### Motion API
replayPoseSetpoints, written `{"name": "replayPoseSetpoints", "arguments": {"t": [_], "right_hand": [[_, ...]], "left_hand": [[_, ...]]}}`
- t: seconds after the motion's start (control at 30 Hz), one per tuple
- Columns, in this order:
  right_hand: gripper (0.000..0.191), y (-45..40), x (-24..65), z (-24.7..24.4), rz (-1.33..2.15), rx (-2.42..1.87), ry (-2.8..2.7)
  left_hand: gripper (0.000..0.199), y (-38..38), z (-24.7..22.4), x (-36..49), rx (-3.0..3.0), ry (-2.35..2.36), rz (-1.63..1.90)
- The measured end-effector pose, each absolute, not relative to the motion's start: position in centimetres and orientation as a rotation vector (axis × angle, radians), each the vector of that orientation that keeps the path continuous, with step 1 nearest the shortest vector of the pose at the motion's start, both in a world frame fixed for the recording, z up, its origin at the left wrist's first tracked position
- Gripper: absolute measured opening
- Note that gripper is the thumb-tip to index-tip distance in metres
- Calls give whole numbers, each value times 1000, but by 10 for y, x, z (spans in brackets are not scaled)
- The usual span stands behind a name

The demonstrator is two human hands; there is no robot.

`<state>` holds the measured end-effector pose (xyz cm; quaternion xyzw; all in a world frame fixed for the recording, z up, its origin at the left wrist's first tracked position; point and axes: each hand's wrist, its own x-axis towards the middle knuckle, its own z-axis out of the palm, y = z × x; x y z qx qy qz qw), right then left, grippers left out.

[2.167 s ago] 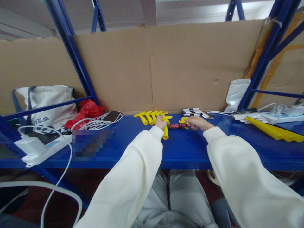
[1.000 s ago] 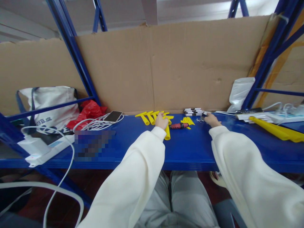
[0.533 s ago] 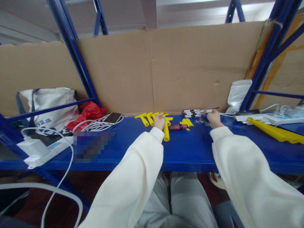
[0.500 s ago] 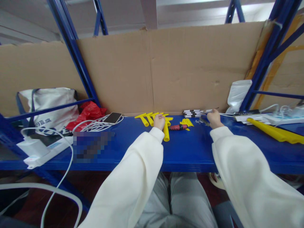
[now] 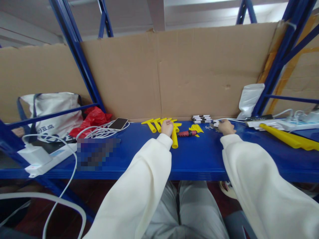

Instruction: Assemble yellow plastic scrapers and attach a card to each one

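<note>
My left hand (image 5: 167,127) is closed at the row of yellow T-shaped pieces (image 5: 151,126), beside a larger yellow tube (image 5: 174,139); what its fingers hold is hidden. To its right lies a red and black tool (image 5: 186,133), next to small yellow strips (image 5: 196,128). My right hand (image 5: 225,127) is closed low over the table, near tiny scattered metal bits (image 5: 208,126) and a dark thin tool; what lies between its fingers is too small to name. A stack of black and white pieces (image 5: 201,119) sits against the cardboard.
On the blue table (image 5: 199,159), a phone (image 5: 118,123) rests on coiled white cable, near a red bag (image 5: 93,119), a cloth bag (image 5: 56,114) and a power strip (image 5: 53,159). At right are a yellow sheet (image 5: 286,137) and a white pouch (image 5: 250,99).
My right hand has lowered slightly toward the table and its fingers have shifted. My left hand has stayed in place.
</note>
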<state>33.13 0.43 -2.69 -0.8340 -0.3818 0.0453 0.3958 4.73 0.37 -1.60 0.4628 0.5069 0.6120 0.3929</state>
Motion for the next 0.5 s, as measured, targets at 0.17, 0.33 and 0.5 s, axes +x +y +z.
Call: {"name": "replayPoseSetpoints", "arguments": {"t": [0.17, 0.33, 0.5], "right_hand": [[43, -5, 326, -24, 5, -2240, -1078], [59, -15, 320, -21, 59, -2327, -1180], [60, -14, 321, -24, 85, -2412, -1175]], "left_hand": [[18, 2, -16, 48, 1162, 1270, 1558], [19, 3, -18, 50, 1170, 1276, 1573], [17, 18, -27, 44, 1222, 1248, 1562]]}}
